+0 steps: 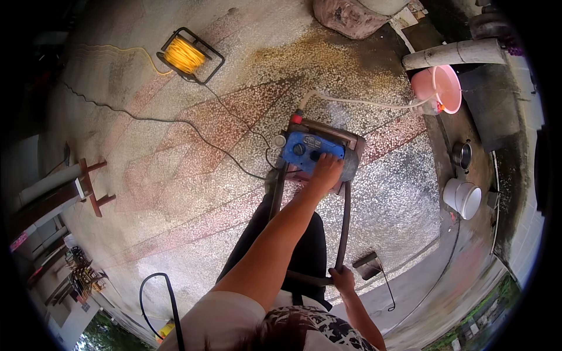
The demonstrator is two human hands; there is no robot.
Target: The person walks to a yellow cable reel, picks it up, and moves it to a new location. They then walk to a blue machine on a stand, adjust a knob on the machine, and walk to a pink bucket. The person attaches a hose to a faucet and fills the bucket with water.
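Observation:
A wheeled machine with a blue control panel, apparently a pressure washer, stands before me on the pebbled floor. My left hand reaches down to the panel; its fingertips touch it beside a dark knob, and whether they grip the knob is hidden. Another round black knob shows on the panel's left part. Close to my body, my right hand is wrapped around the corner of the machine's tubular push handle. A red hose fitting sits at the frame's far left corner, and a small round gauge-like part at its left side.
A pale hose runs from the fitting to a pink bucket. Dark cables cross the floor at left, near a yellow cable reel. To the right are a white bucket, a metal pot and a long-handled dustpan.

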